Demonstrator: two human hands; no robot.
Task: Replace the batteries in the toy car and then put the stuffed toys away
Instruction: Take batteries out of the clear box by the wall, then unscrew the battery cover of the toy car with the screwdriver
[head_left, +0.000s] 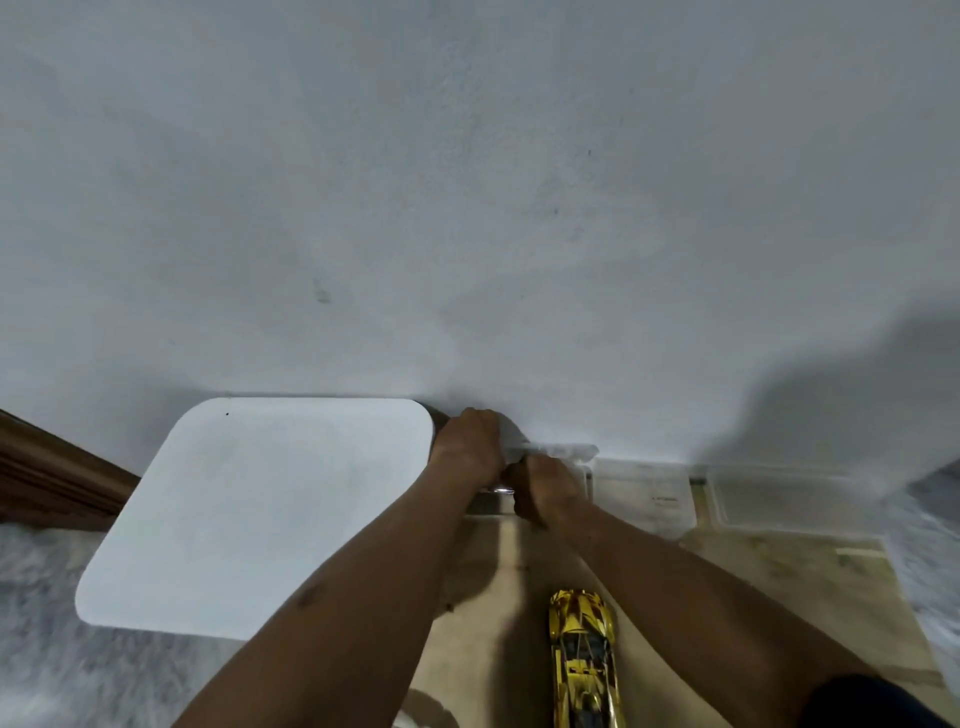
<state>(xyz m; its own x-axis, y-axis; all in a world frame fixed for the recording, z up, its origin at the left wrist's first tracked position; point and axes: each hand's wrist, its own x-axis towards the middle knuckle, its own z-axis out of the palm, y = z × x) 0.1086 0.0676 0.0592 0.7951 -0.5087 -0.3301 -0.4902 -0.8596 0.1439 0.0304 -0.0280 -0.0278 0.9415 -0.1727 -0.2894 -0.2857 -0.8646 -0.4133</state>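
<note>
A shiny gold toy car (584, 660) lies on the beige floor between my forearms, close to me, lengthwise. Both arms reach forward to the foot of the white wall. My left hand (467, 447) and my right hand (545, 491) are side by side with curled fingers, gripping a clear plastic box (563, 452) at its raised edge. The hands hide what is inside it. A small shiny bit shows between them. No stuffed toy or battery is visible.
A white square top with rounded corners (260, 519) stands to the left of my arms. Flat clear plastic boxes (644, 499) (779, 501) line the wall to the right. Grey fluffy rug (41, 623) lies left and right. A brown wooden edge (47, 478) sits far left.
</note>
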